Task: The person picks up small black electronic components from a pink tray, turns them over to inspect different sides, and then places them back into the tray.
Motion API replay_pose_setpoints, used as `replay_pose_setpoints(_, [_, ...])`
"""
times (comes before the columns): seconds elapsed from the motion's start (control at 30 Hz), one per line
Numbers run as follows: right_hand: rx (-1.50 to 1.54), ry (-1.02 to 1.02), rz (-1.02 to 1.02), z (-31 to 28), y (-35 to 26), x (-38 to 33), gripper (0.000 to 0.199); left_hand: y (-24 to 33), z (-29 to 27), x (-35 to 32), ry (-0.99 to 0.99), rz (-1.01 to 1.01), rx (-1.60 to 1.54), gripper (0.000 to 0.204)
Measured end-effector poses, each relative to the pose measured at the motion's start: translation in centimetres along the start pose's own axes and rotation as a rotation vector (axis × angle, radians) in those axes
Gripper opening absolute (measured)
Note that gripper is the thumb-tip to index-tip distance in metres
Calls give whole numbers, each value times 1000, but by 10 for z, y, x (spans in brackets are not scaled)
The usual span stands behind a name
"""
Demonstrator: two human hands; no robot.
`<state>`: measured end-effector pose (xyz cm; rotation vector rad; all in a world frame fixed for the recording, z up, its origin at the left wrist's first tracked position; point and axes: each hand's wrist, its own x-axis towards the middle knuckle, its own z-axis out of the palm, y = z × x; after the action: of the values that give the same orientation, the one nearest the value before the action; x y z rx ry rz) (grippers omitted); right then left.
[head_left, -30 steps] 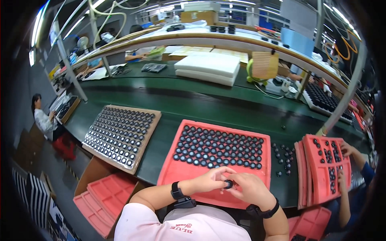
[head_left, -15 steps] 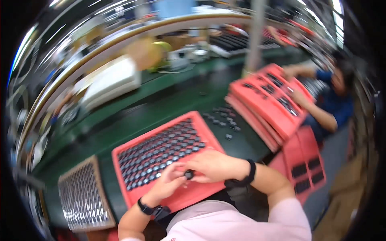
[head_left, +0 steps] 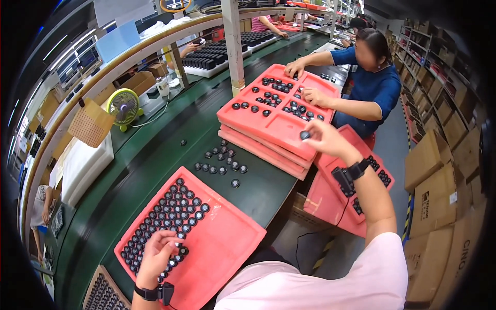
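Observation:
My right hand point(head_left: 330, 142) is raised at the front corner of a divided red tray point(head_left: 243, 118), pinching a small round black part point(head_left: 305, 135) between thumb and fingertips. Bent over the nearer red tray point(head_left: 227, 240), my left hand point(head_left: 156, 256) has its thumb and forefinger closed about another such part at the edge of the rows. Its other fingers are curled. Close rows of round black parts point(head_left: 168, 206) with pale centres cover the left portion of this tray; its right portion is bare red. Similar parts lie in several compartments of the divided tray.
Loose parts point(head_left: 222, 157) lie on the green bench point(head_left: 170, 155) between the trays. Across the divided tray, a co-worker's hands point(head_left: 315, 97) reach into it. A pole point(head_left: 233, 49), a green fan point(head_left: 124, 107) and stacked cartons point(head_left: 431, 206) stand around.
My hands have parted: the right has moved right to the divided tray with a part, while the left has gone to the rows. The view has swung right.

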<state>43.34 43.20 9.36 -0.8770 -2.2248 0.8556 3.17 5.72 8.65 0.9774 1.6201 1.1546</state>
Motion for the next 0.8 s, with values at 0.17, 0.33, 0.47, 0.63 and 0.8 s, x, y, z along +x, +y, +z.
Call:
replay_pose_setpoints(0.17, [-1, 222, 207, -65, 99, 15, 24, 16, -16, 9, 17, -23, 76, 19])
replay_pose_setpoints(0.33, [-7, 447, 348, -85, 156, 24, 27, 19, -27, 18, 79, -31, 136, 15])
replay_pose_setpoints(0.47, [51, 554, 372, -83, 178, 26, 30, 17, -23, 23, 56, -40, 130, 14])
replay_pose_setpoints(0.63, [150, 569, 451, -69, 171, 33, 33, 15, -19, 28, 44, -68, 151, 13])
replay_pose_setpoints(0.8, [113, 565, 528, -67, 169, 42, 33, 15, -20, 34, 38, -62, 145, 11])
